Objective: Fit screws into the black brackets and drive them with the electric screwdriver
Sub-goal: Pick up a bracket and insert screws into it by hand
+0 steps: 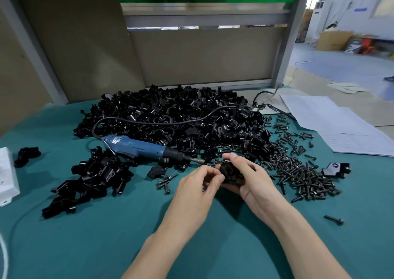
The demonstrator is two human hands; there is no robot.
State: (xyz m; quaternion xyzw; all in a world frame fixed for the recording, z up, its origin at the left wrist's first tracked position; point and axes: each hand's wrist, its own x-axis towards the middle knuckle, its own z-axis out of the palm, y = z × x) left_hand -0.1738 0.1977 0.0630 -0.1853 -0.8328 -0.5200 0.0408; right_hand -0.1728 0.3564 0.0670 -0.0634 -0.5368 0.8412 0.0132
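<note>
Head view of a teal bench. Both hands meet at centre over one black bracket (229, 172), held up off the cloth, prob. so a screw can be fitted by hand. Right hand (251, 178) cups it from beneath, thumb on top, fingers curled shut round it. Left hand (200, 185) pinches at its left side; fingertips nearly closed, screw betw. them not visible. Electric screwdriver (140, 147) lies idle at 10 o'clock, tip twd. the hands. Screw pile (302, 172) at 3 o'clock; bracket heap (170, 116) at 12.

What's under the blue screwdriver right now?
The blue electric screwdriver lies across loose black brackets at the pile's near edge, above the teal mat. Anything directly beneath its body is hidden.
</note>
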